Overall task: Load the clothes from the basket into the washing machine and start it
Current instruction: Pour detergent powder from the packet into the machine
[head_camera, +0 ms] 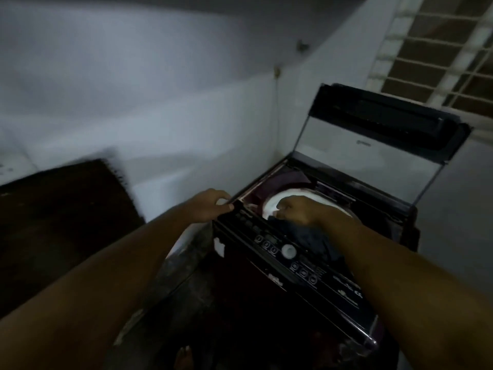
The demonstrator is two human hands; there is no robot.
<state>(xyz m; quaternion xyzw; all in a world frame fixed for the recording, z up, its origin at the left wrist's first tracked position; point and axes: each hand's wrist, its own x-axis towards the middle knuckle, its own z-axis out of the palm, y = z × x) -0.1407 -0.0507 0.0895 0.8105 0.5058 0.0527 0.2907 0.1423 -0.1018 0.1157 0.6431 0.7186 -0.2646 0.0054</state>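
Clothes point(309, 236): gripped under right hand point(296, 212); washing machine point(269, 241): left hand point(212, 208) grips corner

No text readable: frame dark and blurred.
Washing machine point(266, 303) control panel point(328, 273): white print beside round dial point(289, 251) and around ringed buttons point(266, 243), smeared, no letter or number legible.
Right end of panel: larger white marks point(346, 292), unreadable.
Raised lid point(333, 156): small dark mark point(364, 142) on glass, possibly logo, illegible.
White patch point(219, 245) on machine's front corner: no print visible.
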